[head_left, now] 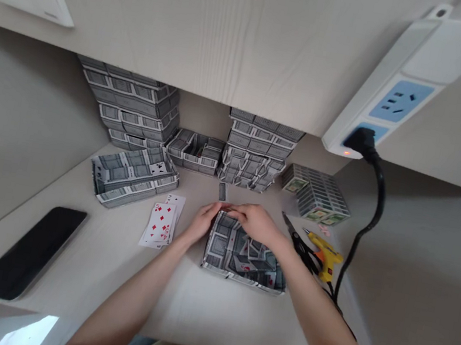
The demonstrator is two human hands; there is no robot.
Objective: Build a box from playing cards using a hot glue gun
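An open box made of grey-backed playing cards lies in front of me, with loose card pieces inside it. My left hand is closed at the box's far left corner, its fingertips on the rim. Reaching over the far side, my right hand pinches the same corner, and its fingertips meet those of the left. What lies between the fingertips is too small to make out. Left of my hands, several face-up playing cards are piled loosely. A single grey card lies just beyond my fingers.
Another card box sits at left, before stacked card boxes. More stacks and card packs line the back. Scissors and a yellow glue gun lie right, near a black cable. A phone lies left.
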